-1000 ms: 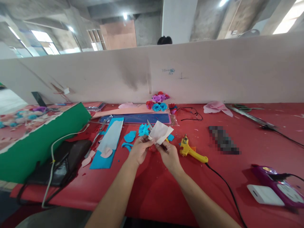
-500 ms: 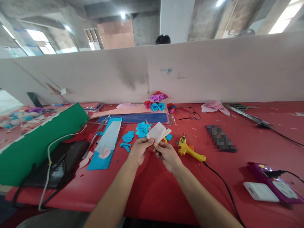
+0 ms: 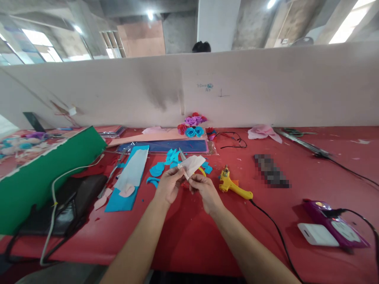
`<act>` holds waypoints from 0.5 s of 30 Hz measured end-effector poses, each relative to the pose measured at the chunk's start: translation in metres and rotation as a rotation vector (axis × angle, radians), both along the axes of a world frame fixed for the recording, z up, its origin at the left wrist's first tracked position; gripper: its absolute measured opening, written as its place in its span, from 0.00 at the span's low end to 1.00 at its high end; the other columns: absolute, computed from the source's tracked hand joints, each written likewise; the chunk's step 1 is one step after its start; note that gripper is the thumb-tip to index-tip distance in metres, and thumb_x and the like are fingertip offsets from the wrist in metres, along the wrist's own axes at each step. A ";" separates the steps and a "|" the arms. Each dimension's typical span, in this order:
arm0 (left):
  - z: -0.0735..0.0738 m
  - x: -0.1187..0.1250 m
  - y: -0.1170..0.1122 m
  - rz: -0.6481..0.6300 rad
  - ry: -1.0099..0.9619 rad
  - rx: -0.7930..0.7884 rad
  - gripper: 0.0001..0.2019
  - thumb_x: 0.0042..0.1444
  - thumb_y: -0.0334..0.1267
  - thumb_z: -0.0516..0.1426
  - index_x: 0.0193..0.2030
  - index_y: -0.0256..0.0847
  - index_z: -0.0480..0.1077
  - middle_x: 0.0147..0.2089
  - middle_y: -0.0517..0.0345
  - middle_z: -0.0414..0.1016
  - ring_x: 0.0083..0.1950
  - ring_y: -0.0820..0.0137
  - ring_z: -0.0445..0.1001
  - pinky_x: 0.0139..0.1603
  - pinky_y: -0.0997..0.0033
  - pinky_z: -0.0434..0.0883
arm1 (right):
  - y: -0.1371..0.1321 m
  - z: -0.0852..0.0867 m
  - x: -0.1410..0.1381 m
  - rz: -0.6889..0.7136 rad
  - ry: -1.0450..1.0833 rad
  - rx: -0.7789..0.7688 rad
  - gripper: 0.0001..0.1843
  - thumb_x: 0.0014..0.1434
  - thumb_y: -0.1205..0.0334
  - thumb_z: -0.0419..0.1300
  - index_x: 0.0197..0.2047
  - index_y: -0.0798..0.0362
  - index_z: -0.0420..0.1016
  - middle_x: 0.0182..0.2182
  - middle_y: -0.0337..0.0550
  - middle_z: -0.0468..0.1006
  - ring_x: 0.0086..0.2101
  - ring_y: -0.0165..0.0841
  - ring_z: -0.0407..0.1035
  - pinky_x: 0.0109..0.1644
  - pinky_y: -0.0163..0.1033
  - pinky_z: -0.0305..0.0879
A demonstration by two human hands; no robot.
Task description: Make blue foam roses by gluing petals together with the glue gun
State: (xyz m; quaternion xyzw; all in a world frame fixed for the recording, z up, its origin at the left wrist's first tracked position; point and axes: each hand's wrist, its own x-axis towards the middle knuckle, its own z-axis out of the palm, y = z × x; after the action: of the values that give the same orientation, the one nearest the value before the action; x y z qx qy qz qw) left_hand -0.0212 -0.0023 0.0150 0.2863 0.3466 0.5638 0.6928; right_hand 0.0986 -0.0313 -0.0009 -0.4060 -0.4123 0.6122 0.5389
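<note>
Between my two hands is a pale pink piece of crepe paper (image 3: 193, 163), folded and tilted. My left hand (image 3: 169, 184) pinches its lower left side. The fingers of my right hand (image 3: 205, 190) are closed on its lower corner. Behind the paper lie scissors (image 3: 182, 154) with yellow handles, partly hidden. Blue paper petals (image 3: 156, 169) are scattered just beyond my hands. To the right of my right hand rests a yellow glue gun (image 3: 233, 186) with a black cord.
At left are blue and white paper sheets (image 3: 122, 201), a black bag (image 3: 79, 205) and a green board (image 3: 50, 177). Paper roses (image 3: 194, 126) lie at the back. Glasses (image 3: 233, 140), a blurred dark object (image 3: 271, 170) and a purple power strip (image 3: 340, 227) are on the right. A partition (image 3: 133, 90) stands behind.
The pink paper has turned and bunched; its flat face is now narrower and tilted to the right. Both hands still hold it. The whole view has shifted slightly.
</note>
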 end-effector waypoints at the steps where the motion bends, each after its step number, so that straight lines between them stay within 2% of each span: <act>1: 0.000 -0.001 0.001 0.006 -0.004 -0.002 0.12 0.33 0.36 0.70 0.26 0.35 0.75 0.25 0.59 0.76 0.27 0.75 0.72 0.32 0.76 0.69 | 0.000 0.000 0.000 0.047 0.071 -0.054 0.08 0.47 0.60 0.62 0.22 0.53 0.69 0.16 0.34 0.67 0.19 0.25 0.57 0.25 0.33 0.53; 4: -0.001 -0.003 0.002 0.040 0.005 -0.026 0.13 0.30 0.34 0.70 0.24 0.35 0.74 0.23 0.60 0.75 0.25 0.77 0.71 0.27 0.78 0.67 | 0.000 0.000 -0.001 0.113 0.095 -0.097 0.09 0.47 0.57 0.63 0.24 0.53 0.69 0.16 0.35 0.68 0.18 0.26 0.59 0.25 0.34 0.54; 6: -0.001 -0.002 0.002 0.079 0.008 -0.039 0.14 0.29 0.33 0.70 0.24 0.35 0.73 0.23 0.61 0.74 0.24 0.78 0.71 0.26 0.79 0.67 | -0.001 -0.001 -0.003 0.020 -0.075 0.020 0.08 0.50 0.56 0.61 0.27 0.52 0.71 0.20 0.38 0.73 0.22 0.29 0.65 0.29 0.35 0.59; 8: -0.002 -0.001 0.003 0.122 0.000 -0.047 0.14 0.29 0.33 0.70 0.24 0.35 0.73 0.23 0.62 0.74 0.24 0.78 0.71 0.25 0.80 0.66 | -0.003 -0.003 -0.004 -0.131 -0.320 0.186 0.07 0.52 0.57 0.61 0.32 0.51 0.74 0.27 0.40 0.77 0.27 0.32 0.69 0.33 0.37 0.61; 11: -0.004 0.001 0.004 0.157 -0.002 -0.063 0.13 0.29 0.32 0.70 0.23 0.35 0.72 0.21 0.63 0.73 0.22 0.78 0.70 0.23 0.81 0.65 | -0.006 -0.004 -0.005 -0.255 -0.611 0.368 0.05 0.54 0.60 0.59 0.35 0.49 0.76 0.31 0.40 0.78 0.30 0.33 0.69 0.35 0.37 0.61; 15: -0.006 0.002 0.004 0.126 -0.016 -0.063 0.12 0.31 0.32 0.70 0.24 0.36 0.73 0.24 0.62 0.75 0.25 0.78 0.71 0.28 0.80 0.67 | -0.006 -0.004 -0.004 -0.279 -0.687 0.448 0.08 0.58 0.64 0.54 0.35 0.50 0.76 0.31 0.41 0.78 0.30 0.33 0.69 0.34 0.36 0.62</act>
State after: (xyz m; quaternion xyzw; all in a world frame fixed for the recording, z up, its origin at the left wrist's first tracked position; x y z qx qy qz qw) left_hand -0.0195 0.0019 0.0090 0.2378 0.3760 0.5974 0.6672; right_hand 0.0942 -0.0372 -0.0049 -0.5110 -0.6319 0.2580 0.5226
